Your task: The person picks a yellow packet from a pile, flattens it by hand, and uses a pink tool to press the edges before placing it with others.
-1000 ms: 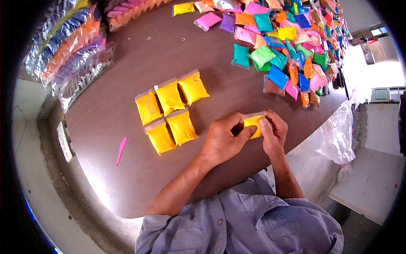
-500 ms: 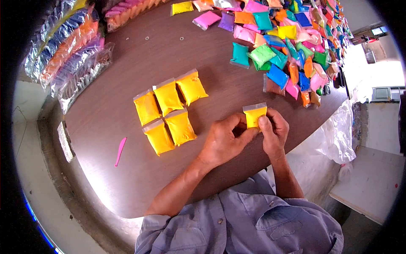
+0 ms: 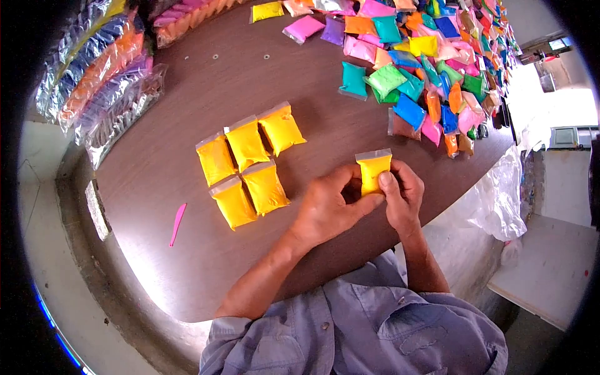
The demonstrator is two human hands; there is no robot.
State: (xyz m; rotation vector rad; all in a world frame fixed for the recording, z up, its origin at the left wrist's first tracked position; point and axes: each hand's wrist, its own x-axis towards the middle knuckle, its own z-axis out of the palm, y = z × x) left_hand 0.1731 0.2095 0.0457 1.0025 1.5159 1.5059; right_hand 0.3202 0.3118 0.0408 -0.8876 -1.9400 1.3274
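Note:
Between my hands is a small clear bag of yellow clay-like material (image 3: 373,169), its transparent top strip facing away from me. My left hand (image 3: 329,205) is closed at the bag's left side, with some fingers hidden behind it. My right hand (image 3: 404,195) pinches the right side, thumb pressed on the front. To the left, several similar yellow bags (image 3: 267,187) lie on the brown table (image 3: 325,119) in two rows, close together.
A large heap of small multicoloured bags (image 3: 412,87) covers the far right. Long clear packs of coloured bags (image 3: 109,84) lie at the far left. A pink plastic knife (image 3: 178,224) rests near the left edge. Clear plastic sheeting (image 3: 497,200) hangs at the right.
The yellow bag in my hands now shows more of its front and sits slightly further left. My hands have shifted only a little; the bags on the table stay as they were.

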